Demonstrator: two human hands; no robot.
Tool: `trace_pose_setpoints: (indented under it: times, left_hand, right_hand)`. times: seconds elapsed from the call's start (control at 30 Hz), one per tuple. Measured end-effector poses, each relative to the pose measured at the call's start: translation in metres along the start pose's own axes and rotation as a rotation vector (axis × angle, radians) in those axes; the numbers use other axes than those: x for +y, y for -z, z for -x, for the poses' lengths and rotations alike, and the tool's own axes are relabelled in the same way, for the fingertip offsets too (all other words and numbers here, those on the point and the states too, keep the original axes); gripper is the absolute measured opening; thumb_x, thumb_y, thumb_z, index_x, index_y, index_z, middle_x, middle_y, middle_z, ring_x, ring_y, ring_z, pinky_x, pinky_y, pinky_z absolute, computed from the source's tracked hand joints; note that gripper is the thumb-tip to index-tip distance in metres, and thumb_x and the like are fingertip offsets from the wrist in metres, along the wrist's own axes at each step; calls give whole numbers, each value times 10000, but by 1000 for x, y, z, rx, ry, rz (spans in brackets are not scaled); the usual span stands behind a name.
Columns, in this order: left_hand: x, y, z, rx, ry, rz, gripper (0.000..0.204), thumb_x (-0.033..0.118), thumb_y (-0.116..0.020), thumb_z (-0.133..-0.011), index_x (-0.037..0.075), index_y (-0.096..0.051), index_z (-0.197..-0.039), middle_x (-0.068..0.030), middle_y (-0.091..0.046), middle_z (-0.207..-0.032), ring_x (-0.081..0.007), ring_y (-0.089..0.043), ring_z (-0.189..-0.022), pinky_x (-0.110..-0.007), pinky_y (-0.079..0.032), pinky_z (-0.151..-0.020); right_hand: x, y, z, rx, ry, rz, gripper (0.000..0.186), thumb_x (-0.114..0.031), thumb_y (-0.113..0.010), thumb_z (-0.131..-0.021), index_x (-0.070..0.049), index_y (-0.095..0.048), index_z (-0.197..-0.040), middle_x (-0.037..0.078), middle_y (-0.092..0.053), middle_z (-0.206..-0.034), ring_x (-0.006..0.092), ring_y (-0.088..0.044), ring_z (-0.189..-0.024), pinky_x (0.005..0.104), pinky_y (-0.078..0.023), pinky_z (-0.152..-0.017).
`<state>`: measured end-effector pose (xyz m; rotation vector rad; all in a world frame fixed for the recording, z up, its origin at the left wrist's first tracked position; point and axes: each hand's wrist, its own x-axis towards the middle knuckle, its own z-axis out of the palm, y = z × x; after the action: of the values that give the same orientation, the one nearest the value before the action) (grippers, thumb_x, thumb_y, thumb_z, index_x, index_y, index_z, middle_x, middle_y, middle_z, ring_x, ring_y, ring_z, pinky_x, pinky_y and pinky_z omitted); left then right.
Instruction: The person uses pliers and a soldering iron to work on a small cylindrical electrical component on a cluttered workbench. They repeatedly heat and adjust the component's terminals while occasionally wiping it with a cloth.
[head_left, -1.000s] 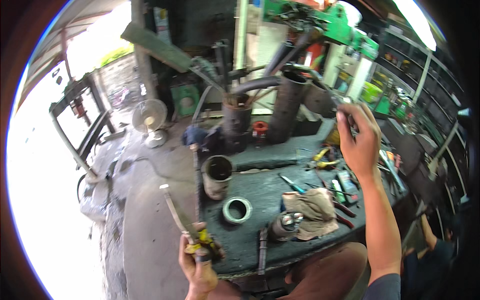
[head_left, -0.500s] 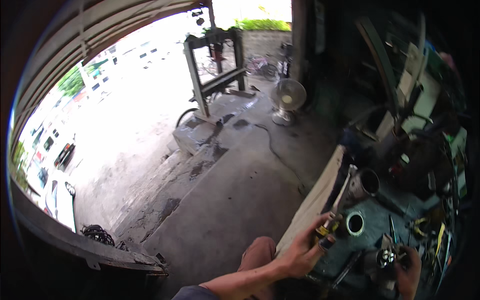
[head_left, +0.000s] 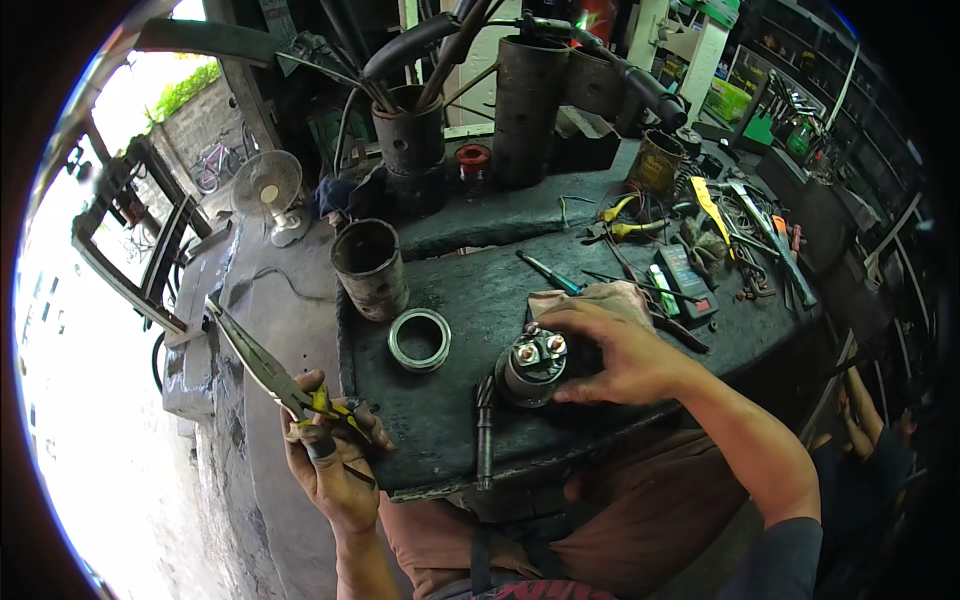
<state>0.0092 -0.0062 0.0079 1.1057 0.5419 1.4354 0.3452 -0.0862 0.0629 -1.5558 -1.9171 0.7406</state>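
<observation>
1. While long-nose pliers (head_left: pixel 262 366) are clasped in the left hand (head_left: pixel 335 470) off the desk (head_left: pixel 440 420) edge, a cylindrical solenoid (head_left: pixel 530 368) is gripped on it by the right hand (head_left: pixel 610 355).
2. Rods are held in the upright metal sleeve (head_left: pixel 408 130); the nearer sleeve (head_left: pixel 371 268) is seen empty.

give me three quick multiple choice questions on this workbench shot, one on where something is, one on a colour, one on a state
1. Where does the metal ring lie?
A. on the bench top, left of the cylindrical part
B. inside the rusty can
C. on the floor

2. What colour are the handles of the long-nose pliers?
A. red
B. yellow and black
C. white

3. What is the right hand doing?
A. hanging free above the bench
B. holding a screwdriver
C. gripping the cylindrical part on the bench

Answers: 1 A, the ring rests flat on the dark bench top beside that part. 2 B, yellow shows by the left hand. 3 C, fingers wrap its side.
</observation>
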Motion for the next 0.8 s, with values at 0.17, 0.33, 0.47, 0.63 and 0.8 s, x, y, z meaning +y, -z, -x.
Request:
trace_pose_setpoints:
  times: [0.17,0.33,0.47,0.63,0.8]
  left_hand:
    - [-2,1,1,25,-6,-57,683,523,-577,-1118,-3,-429,-1528,-99,-640,-995,-201,-641,-764,-339,-550,-615]
    - [-1,-1,0,-4,-16,-122,646,545,-459,-1153,51,-419,-1567,-120,-616,-925,-214,-611,-722,-332,-522,-633]
    - [-3,0,1,29,-17,-154,642,550,-456,-1151,64,-424,-1570,-123,-609,-931,-215,-599,-725,-336,-515,-635]
    - [-3,0,2,58,-13,-152,676,584,-460,-1139,57,-428,-1562,-121,-603,-932,-213,-589,-729,-330,-504,-634]
    - [-3,-1,1,45,-26,-185,679,590,-472,-1133,65,-430,-1562,-126,-602,-931,-217,-591,-727,-337,-507,-634]
  right_hand:
    - [13,-7,-13,17,173,-3,778,-311,-973,-777,-48,-645,-1431,159,-637,-1447,352,-534,-1448,458,-390,-1249]
    - [16,-14,-12,61,93,-99,765,-317,-986,-760,-28,-664,-1391,143,-679,-1305,328,-627,-1305,413,-475,-1139]
    - [4,-35,-3,239,-18,-138,778,-325,-1005,-725,-22,-667,-1357,159,-674,-1291,343,-642,-1275,407,-496,-1106]
    - [6,-31,0,236,-9,-118,748,-309,-996,-728,-24,-672,-1339,164,-637,-1373,347,-593,-1357,440,-454,-1162]
    - [19,-21,-5,137,119,-133,686,-251,-977,-752,-20,-681,-1327,135,-652,-1363,317,-616,-1319,420,-469,-1146]
